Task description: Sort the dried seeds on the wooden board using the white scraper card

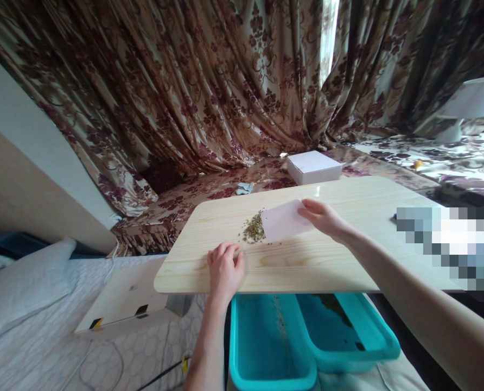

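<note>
A thin white card (285, 221) is pinched at its right end by my right hand (321, 214), between thumb and fingers. The card's left edge touches a small pile of green-brown dried bits (253, 228) on the pale wooden table (209, 217). A few loose bits lie just below the card. My left hand (225, 269) rests at the table's front edge, slightly bent fingers apart, holding nothing, below and left of the pile. Under that edge stand two turquoise tubs: the left tub (262, 336) has pale bits along its floor, and the right tub (348, 355) holds dark green-brown material.
Behind the table, a white box (313, 165) sits on a patterned sofa before floral curtains (225, 81). A large white box (123, 304) lies on the quilted bed at left, near a pillow (26, 277). Something pixelated covers the table's right end.
</note>
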`<state>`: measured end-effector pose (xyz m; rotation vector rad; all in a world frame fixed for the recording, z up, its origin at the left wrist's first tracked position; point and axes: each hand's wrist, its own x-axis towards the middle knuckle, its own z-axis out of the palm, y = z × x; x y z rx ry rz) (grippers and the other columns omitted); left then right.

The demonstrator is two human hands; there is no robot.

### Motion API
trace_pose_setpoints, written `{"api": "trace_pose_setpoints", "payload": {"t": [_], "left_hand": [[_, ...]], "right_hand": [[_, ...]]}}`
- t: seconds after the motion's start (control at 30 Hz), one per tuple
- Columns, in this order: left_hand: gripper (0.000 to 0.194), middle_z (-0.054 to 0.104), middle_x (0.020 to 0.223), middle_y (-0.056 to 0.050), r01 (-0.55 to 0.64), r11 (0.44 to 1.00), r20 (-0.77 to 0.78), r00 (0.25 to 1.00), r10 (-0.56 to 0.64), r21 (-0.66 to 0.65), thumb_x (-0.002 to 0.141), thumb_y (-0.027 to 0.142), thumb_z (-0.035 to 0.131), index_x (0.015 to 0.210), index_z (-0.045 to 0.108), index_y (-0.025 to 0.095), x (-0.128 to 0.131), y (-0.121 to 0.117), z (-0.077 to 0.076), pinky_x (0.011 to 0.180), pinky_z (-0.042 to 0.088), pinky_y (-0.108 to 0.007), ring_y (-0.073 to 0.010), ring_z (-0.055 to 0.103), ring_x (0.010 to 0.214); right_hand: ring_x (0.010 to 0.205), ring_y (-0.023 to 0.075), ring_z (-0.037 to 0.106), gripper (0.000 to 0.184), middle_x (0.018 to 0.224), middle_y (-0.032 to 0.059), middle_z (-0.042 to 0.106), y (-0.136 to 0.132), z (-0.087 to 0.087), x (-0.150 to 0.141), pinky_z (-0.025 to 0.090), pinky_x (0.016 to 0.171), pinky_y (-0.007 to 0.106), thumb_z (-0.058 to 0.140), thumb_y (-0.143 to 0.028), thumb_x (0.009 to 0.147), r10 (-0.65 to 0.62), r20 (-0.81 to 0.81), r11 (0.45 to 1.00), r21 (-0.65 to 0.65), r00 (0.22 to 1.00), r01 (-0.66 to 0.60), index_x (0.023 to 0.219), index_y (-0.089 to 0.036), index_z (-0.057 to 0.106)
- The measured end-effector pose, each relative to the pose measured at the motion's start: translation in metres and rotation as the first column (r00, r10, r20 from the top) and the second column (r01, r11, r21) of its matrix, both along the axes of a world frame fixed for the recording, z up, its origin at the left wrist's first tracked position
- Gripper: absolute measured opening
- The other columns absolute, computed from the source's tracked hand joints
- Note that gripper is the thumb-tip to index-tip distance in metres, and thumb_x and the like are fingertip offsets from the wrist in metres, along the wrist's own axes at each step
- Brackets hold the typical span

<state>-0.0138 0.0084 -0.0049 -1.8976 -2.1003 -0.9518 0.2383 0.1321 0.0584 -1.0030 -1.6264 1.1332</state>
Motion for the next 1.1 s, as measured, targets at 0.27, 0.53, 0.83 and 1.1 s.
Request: {"api": "trace_pose_setpoints", "payload": {"t": [0.27,0.53,0.83,1.1], "left_hand": [[0.022,0.067,0.11,-0.008,0.005,1.0,0.001,1.0,-0.005,-0.006,0.087,0.026,0.05,0.099,0.069,0.022,0.0,0.0,0.0,0.102,0.037,-0.045,-0.0238,0.06,0.107],[0.022,0.067,0.11,-0.008,0.001,1.0,-0.003,1.0,-0.001,-0.004,0.087,0.026,0.05,0.098,0.069,0.023,-0.001,0.0,0.0,0.102,0.036,-0.046,-0.0241,0.06,0.106],[0.022,0.067,0.11,-0.008,-0.004,1.0,-0.006,1.0,0.004,-0.006,0.087,0.026,0.05,0.098,0.069,0.023,0.0,0.0,0.0,0.102,0.036,-0.046,-0.0245,0.06,0.106],[0.022,0.067,0.109,-0.008,0.009,1.0,-0.002,1.0,-0.009,-0.009,0.087,0.026,0.05,0.099,0.069,0.022,0.0,0.0,0.001,0.101,0.037,-0.046,-0.0241,0.06,0.106]], "right_hand": [[0.072,0.0175,0.056,0.02,0.076,0.002,0.065,0.0,0.003,-0.004,0.044,0.066,0.03,0.061,-0.041,0.071,0.004,0.01,1.0,0.018,1.0,-0.005,0.072,-0.021,0.059],[0.071,0.0175,0.055,0.026,0.076,0.0023,0.065,0.007,0.002,-0.005,0.042,0.065,0.03,0.063,-0.046,0.07,0.032,0.035,0.999,0.0,0.999,-0.032,0.073,-0.02,0.061],[0.069,0.0162,0.053,0.026,0.074,0.0009,0.064,0.011,0.004,-0.002,0.04,0.064,0.028,0.062,-0.044,0.071,0.018,0.048,0.999,-0.047,0.999,-0.016,0.077,-0.019,0.063],[0.071,0.0163,0.056,0.025,0.078,0.0009,0.066,0.013,-0.002,-0.014,0.042,0.066,0.028,0.062,-0.043,0.072,0.08,0.013,0.993,-0.084,0.997,-0.078,0.081,-0.02,0.065]]}}
